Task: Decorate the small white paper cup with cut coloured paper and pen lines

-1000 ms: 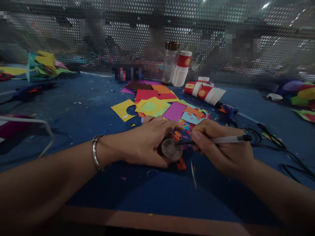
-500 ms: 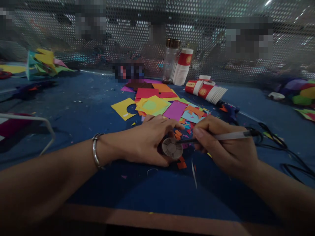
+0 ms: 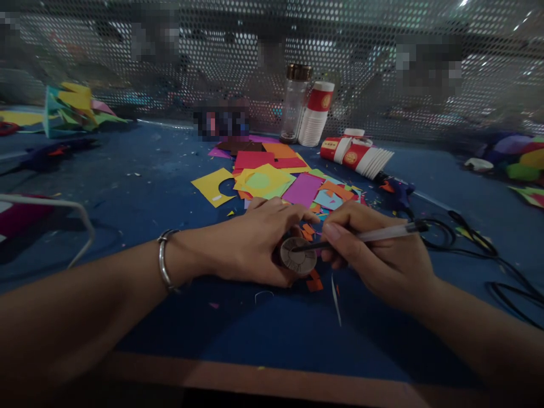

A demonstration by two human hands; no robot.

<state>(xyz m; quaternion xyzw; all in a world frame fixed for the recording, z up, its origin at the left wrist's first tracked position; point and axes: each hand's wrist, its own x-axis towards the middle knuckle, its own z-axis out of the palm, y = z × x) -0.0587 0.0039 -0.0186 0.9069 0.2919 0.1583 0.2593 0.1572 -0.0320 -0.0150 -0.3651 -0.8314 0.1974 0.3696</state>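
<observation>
My left hand point(image 3: 255, 243) is curled around what looks like an upturned paper cup point(image 3: 298, 262), its side mostly hidden by my fingers. Short dark lines ring the edge of its pale round base, around an inner circle. My right hand point(image 3: 368, 246) grips a pen point(image 3: 389, 232) with a clear barrel and dark end. The pen's tip rests on or just over the left part of the round base. Orange paper scraps point(image 3: 314, 281) lie beside the cup.
Coloured paper sheets point(image 3: 304, 190) are piled beyond my hands. Behind them stand a glass bottle point(image 3: 294, 105) and stacked paper cups point(image 3: 317, 113), with more cups point(image 3: 357, 157) lying over. A glue gun point(image 3: 397, 192) and black cable point(image 3: 471, 238) lie right; another glue gun point(image 3: 53, 154) lies left.
My right hand and the pen have moved slightly left, and the pen tip now sits farther across the round base. More dark lines show near its right edge. My left hand keeps its hold.
</observation>
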